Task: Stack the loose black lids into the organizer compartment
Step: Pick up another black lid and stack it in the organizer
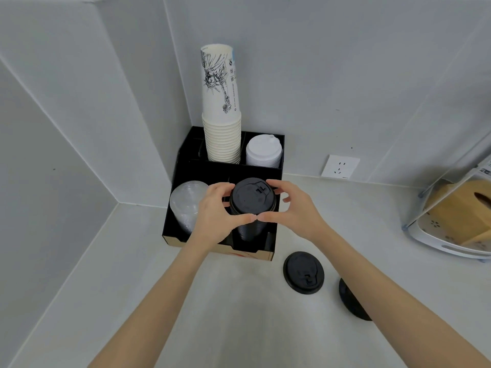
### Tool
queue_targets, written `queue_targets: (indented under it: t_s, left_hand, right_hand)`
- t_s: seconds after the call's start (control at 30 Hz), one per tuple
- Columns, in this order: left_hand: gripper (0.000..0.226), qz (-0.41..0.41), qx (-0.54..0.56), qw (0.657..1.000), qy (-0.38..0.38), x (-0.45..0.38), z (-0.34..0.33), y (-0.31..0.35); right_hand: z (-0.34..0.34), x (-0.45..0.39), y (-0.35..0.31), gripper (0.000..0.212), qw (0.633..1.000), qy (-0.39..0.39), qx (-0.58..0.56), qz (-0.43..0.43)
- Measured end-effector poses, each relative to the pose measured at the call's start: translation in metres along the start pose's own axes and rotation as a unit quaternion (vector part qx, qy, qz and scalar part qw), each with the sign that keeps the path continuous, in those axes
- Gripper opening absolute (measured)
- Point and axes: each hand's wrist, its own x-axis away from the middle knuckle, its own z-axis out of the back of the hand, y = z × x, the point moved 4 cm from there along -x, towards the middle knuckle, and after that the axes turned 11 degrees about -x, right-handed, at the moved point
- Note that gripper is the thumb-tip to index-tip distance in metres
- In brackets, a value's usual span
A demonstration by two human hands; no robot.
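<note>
A stack of black lids (251,208) stands in the front right compartment of the black organizer (225,171). My left hand (218,211) grips the stack's top from the left and my right hand (292,208) from the right, thumbs meeting at the front. The top lid's face with its sip tab is visible between my fingers. One loose black lid (303,273) lies flat on the counter to the right of the organizer. Another black lid (350,301) lies beside it, partly hidden under my right forearm.
The organizer sits in the wall corner, holding clear lids (186,203) front left, stacked paper cups (221,128) at the back and white lids (263,154) back right. A wall socket (340,167) is behind. A white rack with a brown box (457,216) stands at the right.
</note>
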Motion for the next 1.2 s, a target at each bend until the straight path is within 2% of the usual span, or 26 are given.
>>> queue_targets:
  t_s: [0.53, 0.97, 1.2]
  left_hand:
    - [0.070, 0.047, 0.005, 0.999, -0.025, -0.005, -0.023, -0.026]
    - [0.072, 0.036, -0.033, 0.998, -0.041, -0.004, -0.028, -0.024]
    - [0.087, 0.037, -0.053, 0.997, -0.032, 0.002, -0.024, -0.015]
  right_hand:
    - [-0.013, -0.008, 0.021, 0.071, 0.999, -0.028, -0.004, -0.030]
    - [-0.016, -0.009, 0.035, 0.077, 0.998, -0.021, 0.043, -0.035]
    - [-0.008, 0.002, 0.027, 0.085, 0.999, -0.019, 0.014, -0.035]
